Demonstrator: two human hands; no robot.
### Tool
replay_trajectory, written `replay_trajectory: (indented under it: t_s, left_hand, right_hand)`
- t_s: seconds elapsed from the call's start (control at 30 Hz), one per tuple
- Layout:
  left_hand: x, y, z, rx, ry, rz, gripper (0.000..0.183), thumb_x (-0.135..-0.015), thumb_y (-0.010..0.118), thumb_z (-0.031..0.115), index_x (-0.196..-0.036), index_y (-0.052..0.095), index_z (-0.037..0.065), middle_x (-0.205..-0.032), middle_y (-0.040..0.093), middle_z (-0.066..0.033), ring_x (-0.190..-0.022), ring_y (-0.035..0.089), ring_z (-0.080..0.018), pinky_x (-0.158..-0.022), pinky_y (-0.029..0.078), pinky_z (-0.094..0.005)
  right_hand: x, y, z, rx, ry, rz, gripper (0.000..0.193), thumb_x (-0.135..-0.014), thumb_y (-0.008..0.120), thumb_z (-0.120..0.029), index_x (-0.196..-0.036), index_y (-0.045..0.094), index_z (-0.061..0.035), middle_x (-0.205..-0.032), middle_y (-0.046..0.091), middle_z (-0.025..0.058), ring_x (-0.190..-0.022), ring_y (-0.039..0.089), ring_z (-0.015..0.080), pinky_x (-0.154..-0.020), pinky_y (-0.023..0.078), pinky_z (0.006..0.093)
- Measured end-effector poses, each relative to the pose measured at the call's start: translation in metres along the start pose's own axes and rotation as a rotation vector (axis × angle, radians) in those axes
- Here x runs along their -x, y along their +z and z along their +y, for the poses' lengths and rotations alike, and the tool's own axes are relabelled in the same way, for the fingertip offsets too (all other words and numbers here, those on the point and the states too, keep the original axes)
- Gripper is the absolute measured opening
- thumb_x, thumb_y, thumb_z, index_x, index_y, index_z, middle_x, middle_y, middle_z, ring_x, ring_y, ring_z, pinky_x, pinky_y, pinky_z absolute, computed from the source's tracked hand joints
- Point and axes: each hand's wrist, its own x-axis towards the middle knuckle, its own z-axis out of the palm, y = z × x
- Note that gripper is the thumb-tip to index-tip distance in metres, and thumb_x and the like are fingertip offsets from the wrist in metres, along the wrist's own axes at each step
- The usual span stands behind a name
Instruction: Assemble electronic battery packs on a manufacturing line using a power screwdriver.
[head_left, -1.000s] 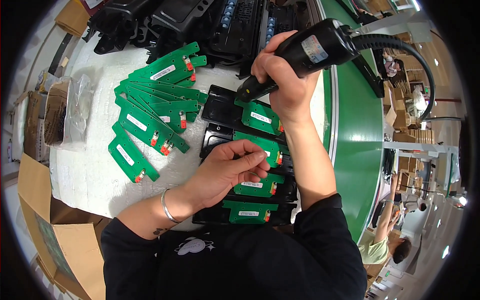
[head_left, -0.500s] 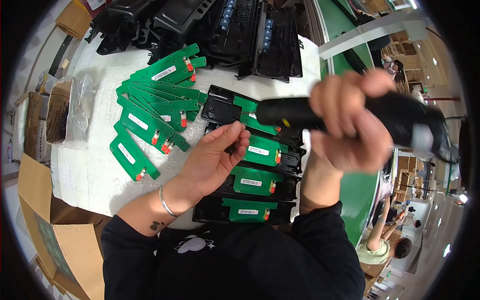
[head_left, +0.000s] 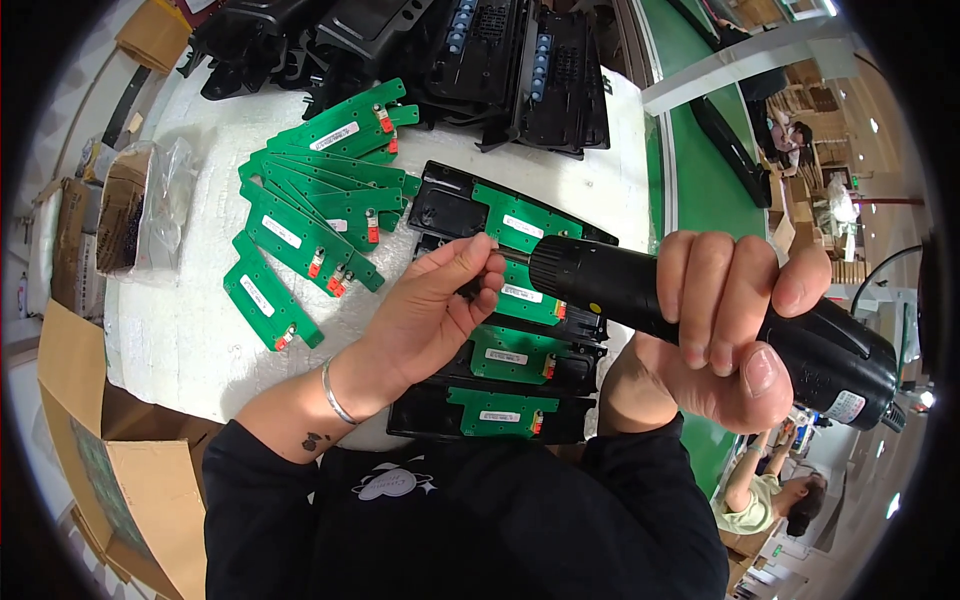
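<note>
My right hand is wrapped round a black electric screwdriver, held nearly level with its bit toward the left. At the bit's tip, the thumb and forefinger of my left hand are pinched together; what is between them is too small to make out. Beneath lies a row of black plastic housings, each with a green circuit board on it. My hands and the screwdriver hide parts of the upper ones. To the left, several loose green circuit boards lie fanned out, with red-and-white connectors.
Larger black plastic casings are stacked along the far side of the white work surface. An open carton with a plastic bag stands at the left edge, cardboard boxes below it. A green bench runs along the right; a person works beyond.
My right hand has brought the screwdriver down and rightward, its bit now at my left fingertips. The left hand has barely moved, still pinched. The view has shifted slightly.
</note>
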Motion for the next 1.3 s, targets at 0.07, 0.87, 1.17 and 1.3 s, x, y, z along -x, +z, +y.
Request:
replay_trajectory:
  t_s: [0.07,0.87,1.17,1.3]
  left_hand:
    - [0.001,0.0,0.0,-0.003,0.003,-0.004,0.015,-0.087,0.057,0.023,-0.09,0.058,0.009,-0.083,0.056,0.0015,-0.072,0.053,-0.0052,-0.065,0.046,-0.0166]
    - [0.006,0.006,-0.017,-0.396,-0.163,-0.117,0.015,-0.092,0.047,0.016,-0.098,0.054,0.003,-0.088,0.061,-0.0072,-0.077,0.058,-0.0127,-0.068,0.047,-0.0234]
    - [0.005,0.007,-0.013,-0.297,-0.131,0.003,0.017,-0.087,0.056,0.009,-0.101,0.057,0.001,-0.095,0.062,-0.0094,-0.085,0.061,-0.0158,-0.075,0.05,-0.0243]
    - [0.004,0.009,-0.014,-0.31,-0.121,-0.017,0.018,-0.087,0.056,0.01,-0.102,0.057,0.001,-0.096,0.062,-0.0098,-0.087,0.061,-0.0162,-0.075,0.051,-0.0245]
  right_hand:
    - [0.001,0.0,0.002,-0.002,0.004,-0.003,0.027,-0.072,0.056,-0.011,-0.096,0.043,-0.0102,-0.058,0.046,-0.0063,-0.05,0.044,0.004,-0.055,0.034,0.0211]
    - [0.006,-0.033,0.081,0.071,0.156,0.385,0.022,-0.067,0.05,0.005,-0.089,0.046,0.0034,-0.061,0.05,0.0066,-0.047,0.046,0.0128,-0.048,0.042,0.0263]
    - [0.003,-0.033,0.086,0.114,0.218,0.309,0.021,-0.065,0.049,0.007,-0.086,0.047,0.0018,-0.06,0.052,0.0081,-0.048,0.049,0.0126,-0.047,0.042,0.0245]
    - [0.004,-0.034,0.082,0.114,0.22,0.313,0.022,-0.066,0.05,0.007,-0.087,0.047,0.0013,-0.06,0.052,0.0071,-0.049,0.049,0.0125,-0.047,0.042,0.0244]
